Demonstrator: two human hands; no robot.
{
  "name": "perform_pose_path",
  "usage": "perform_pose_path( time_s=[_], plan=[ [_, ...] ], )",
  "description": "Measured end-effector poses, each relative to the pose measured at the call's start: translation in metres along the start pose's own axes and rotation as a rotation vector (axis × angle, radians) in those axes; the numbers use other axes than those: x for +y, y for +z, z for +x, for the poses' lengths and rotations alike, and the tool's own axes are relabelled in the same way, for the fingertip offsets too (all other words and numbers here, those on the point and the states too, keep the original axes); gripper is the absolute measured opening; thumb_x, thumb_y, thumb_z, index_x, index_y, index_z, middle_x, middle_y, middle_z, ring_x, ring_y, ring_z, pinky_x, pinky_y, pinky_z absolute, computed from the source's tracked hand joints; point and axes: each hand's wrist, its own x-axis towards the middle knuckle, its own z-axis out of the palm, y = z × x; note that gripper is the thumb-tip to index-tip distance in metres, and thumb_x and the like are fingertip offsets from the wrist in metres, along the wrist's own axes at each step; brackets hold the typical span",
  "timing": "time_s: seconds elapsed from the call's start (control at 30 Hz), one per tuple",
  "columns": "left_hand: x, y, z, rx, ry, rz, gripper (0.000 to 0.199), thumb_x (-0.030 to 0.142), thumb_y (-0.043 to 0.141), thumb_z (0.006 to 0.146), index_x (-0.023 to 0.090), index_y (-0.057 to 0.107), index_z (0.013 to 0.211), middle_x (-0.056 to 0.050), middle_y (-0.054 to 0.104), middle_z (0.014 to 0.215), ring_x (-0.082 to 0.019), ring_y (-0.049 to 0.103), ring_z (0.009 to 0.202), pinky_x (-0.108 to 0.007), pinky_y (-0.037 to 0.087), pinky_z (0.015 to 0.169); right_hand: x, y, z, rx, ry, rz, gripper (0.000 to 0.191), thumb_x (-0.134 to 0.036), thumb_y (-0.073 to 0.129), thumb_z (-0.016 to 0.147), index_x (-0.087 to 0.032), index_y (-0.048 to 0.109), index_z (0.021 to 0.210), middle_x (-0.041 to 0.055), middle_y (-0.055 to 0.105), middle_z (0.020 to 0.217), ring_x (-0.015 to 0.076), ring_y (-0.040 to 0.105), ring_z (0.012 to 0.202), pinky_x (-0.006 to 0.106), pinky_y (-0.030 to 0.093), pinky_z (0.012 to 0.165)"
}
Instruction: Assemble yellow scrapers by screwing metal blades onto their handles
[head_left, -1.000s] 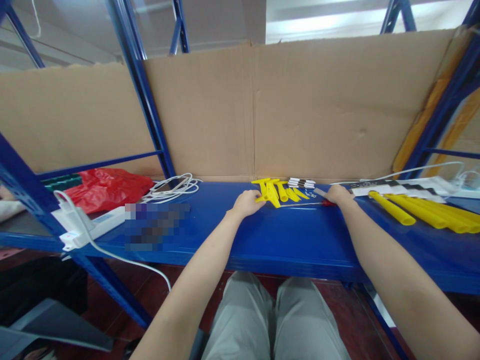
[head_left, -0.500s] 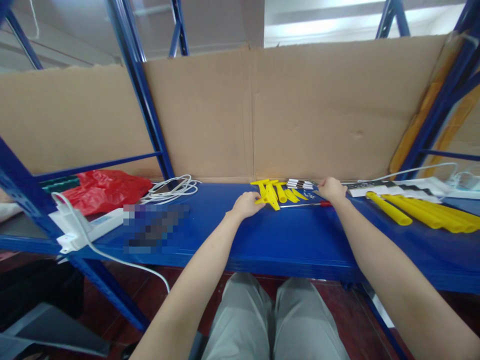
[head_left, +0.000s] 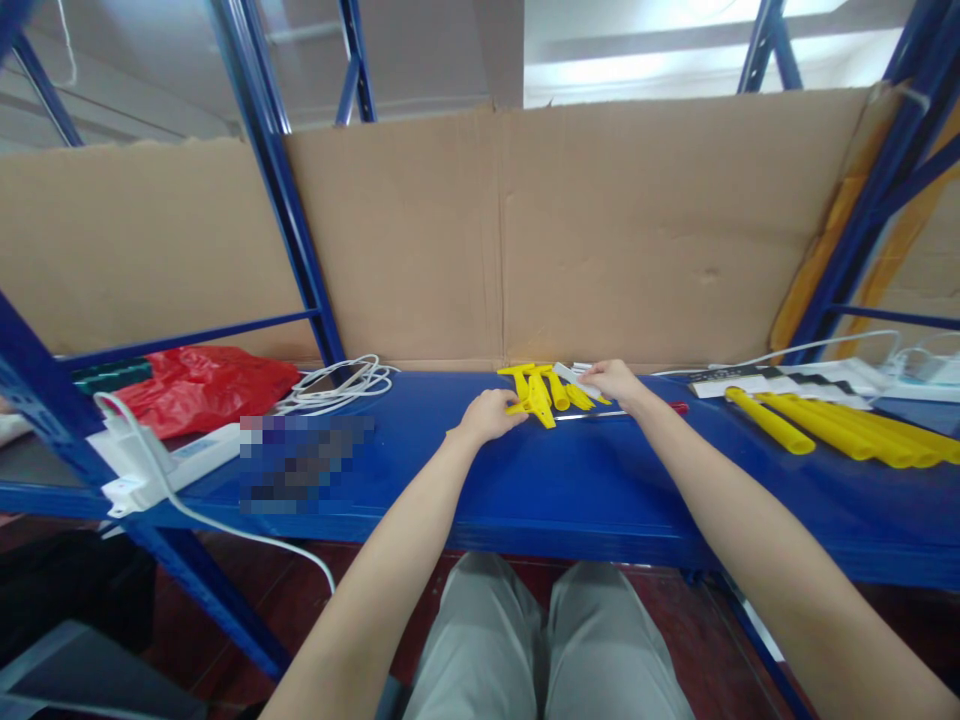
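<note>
My left hand (head_left: 491,414) is closed on a yellow T-shaped part (head_left: 537,402) at the middle of the blue shelf. More yellow parts (head_left: 560,391) lie just behind it. To the right, my right hand (head_left: 611,381) pinches a flat whitish-grey piece (head_left: 573,378), which slants up to the left over the small yellow pieces. Below my right hand, a screwdriver with a red handle (head_left: 678,407) and a long metal shaft lies on the shelf, partly covered by my forearm.
Yellow tubes (head_left: 772,421) and black-and-white strips (head_left: 776,384) lie at the right. A red plastic bag (head_left: 214,388), white cables (head_left: 352,380) and a power strip (head_left: 176,465) are at the left. Cardboard (head_left: 637,230) stands behind the shelf (head_left: 570,480).
My right hand has moved left from beside the screwdriver handle to the small yellow pieces, with the whitish-grey piece now showing in its fingers. My left hand keeps its hold.
</note>
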Motion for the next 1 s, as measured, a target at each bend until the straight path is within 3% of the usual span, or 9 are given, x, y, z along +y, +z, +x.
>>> perform_pose_path(
  time_s=[0.1, 0.3, 0.5, 0.87, 1.0],
  plan=[
    [-0.001, 0.000, 0.001, 0.008, -0.015, -0.030, 0.038, 0.044, 0.065, 0.075, 0.023, 0.070, 0.106, -0.005, 0.072, 0.094, -0.021, 0.066, 0.087, -0.026, 0.048, 0.074, -0.006, 0.011, -0.007, -0.111, 0.045, 0.149, 0.010, -0.013, 0.064, 0.069, -0.013, 0.062, 0.060, -0.0013, 0.054, 0.049, 0.0070, 0.044, 0.044, 0.019, 0.029, 0.041],
    [-0.002, -0.002, 0.000, 0.021, -0.007, -0.071, 0.035, 0.040, 0.064, 0.077, 0.025, 0.070, 0.108, -0.005, 0.072, 0.100, -0.023, 0.066, 0.091, -0.026, 0.048, 0.077, -0.008, 0.023, -0.013, -0.190, 0.041, 0.349, 0.015, -0.010, 0.066, 0.068, -0.013, 0.057, 0.056, -0.0040, 0.049, 0.045, 0.0043, 0.037, 0.039, 0.018, 0.024, 0.036],
    [0.000, -0.003, -0.001, 0.034, -0.016, -0.062, 0.034, 0.040, 0.063, 0.079, 0.024, 0.070, 0.108, -0.006, 0.070, 0.108, -0.024, 0.064, 0.101, -0.028, 0.047, 0.084, -0.008, 0.028, -0.010, -0.258, 0.139, 0.486, 0.012, -0.008, 0.061, 0.075, -0.013, 0.056, 0.065, -0.0026, 0.053, 0.049, 0.0047, 0.042, 0.041, 0.017, 0.027, 0.039],
    [0.002, -0.006, -0.002, 0.039, -0.043, -0.047, 0.030, 0.036, 0.061, 0.081, 0.023, 0.071, 0.106, -0.007, 0.070, 0.106, -0.025, 0.064, 0.100, -0.030, 0.048, 0.085, -0.010, 0.030, -0.014, -0.267, 0.155, 0.579, 0.014, -0.013, 0.060, 0.080, -0.015, 0.056, 0.067, -0.0019, 0.055, 0.051, 0.0066, 0.046, 0.045, 0.017, 0.034, 0.044],
    [0.002, -0.005, -0.002, 0.040, -0.028, -0.079, 0.030, 0.035, 0.061, 0.081, 0.023, 0.071, 0.106, -0.006, 0.070, 0.107, -0.023, 0.064, 0.098, -0.029, 0.047, 0.085, -0.009, 0.032, -0.014, -0.332, 0.153, 0.581, 0.014, -0.015, 0.061, 0.080, -0.015, 0.056, 0.067, -0.0020, 0.054, 0.051, 0.0071, 0.046, 0.045, 0.018, 0.037, 0.046]
  ],
)
